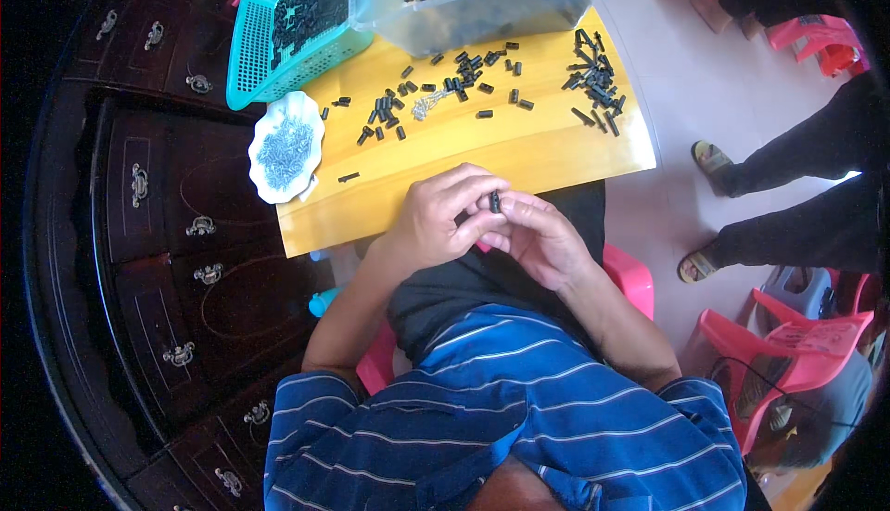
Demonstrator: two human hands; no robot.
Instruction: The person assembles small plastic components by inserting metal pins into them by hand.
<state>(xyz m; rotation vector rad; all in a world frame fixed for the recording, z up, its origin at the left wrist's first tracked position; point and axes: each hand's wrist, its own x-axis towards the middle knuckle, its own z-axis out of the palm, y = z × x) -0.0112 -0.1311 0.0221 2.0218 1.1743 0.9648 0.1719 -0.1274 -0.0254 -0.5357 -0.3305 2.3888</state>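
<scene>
A small black plastic piece (495, 202) is pinched between the fingertips of both my hands, just past the near edge of the yellow table (352, 210). My left hand (445, 216) closes on it from the left, thumb below and fingers above. From the other side, my right hand (547, 244) grips it with thumb and forefinger. Its finer details are too small to make out. Many short black pieces (464, 80) lie scattered across the table, with a little heap of shiny metal pins (428, 106) among them. Longer black strips (598, 84) are piled at the right.
A green basket (248, 61) and a clear plastic bin (482, 24), both with black pieces inside, stand at the back. A white scalloped dish (313, 126) of small metal parts sits left. Dark drawers (148, 186) line the left; another person's legs (797, 186) and pink stools (788, 344) are right.
</scene>
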